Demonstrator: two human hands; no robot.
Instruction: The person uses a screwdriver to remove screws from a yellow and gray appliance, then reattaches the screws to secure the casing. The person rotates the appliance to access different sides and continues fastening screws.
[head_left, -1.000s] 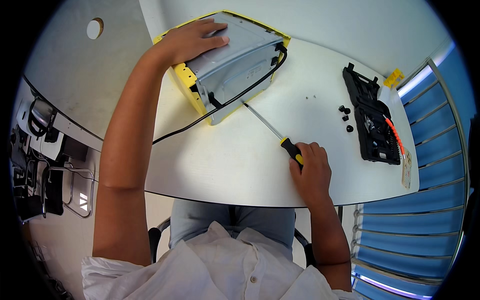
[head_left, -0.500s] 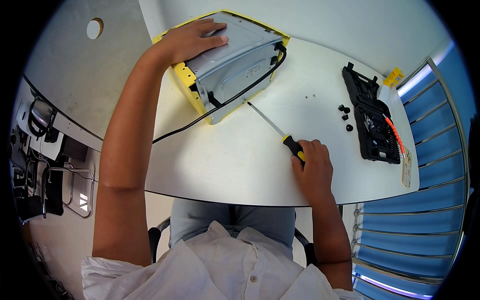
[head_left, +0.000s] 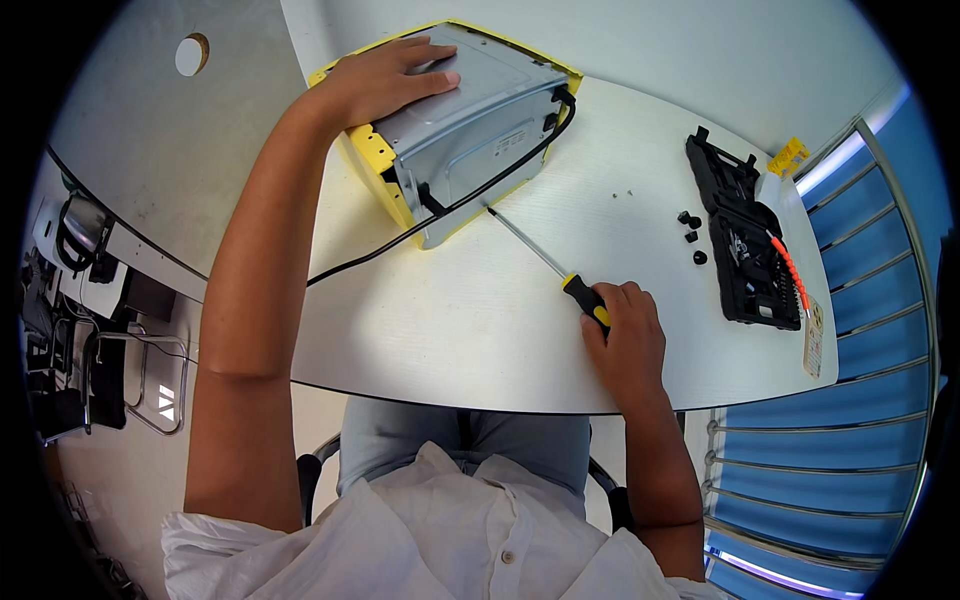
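A yellow appliance casing with grey metal panels (head_left: 490, 75) stands at the far left of the white table. My left hand (head_left: 385, 85) lies flat on its upper panel, fingers spread. A black power cord (head_left: 480, 187) loops across the panel facing me and runs off to the left. In my right hand (head_left: 630, 335) is the black and yellow handle of a screwdriver (head_left: 540, 253). Its long shaft points up and left, the tip close to the casing's lower edge; I cannot tell whether they touch.
On the right lies an opened black tool case (head_left: 755, 275), with an orange flexible shaft (head_left: 788, 265) across it. Several small black round parts (head_left: 691, 236) sit beside it. Two tiny screws (head_left: 615, 195) rest on the white table (head_left: 450, 335). Metal railings (head_left: 875, 325) run along the right.
The screwdriver's tip has shifted slightly left and down along the casing's lower edge. My left hand keeps its place on the panel.
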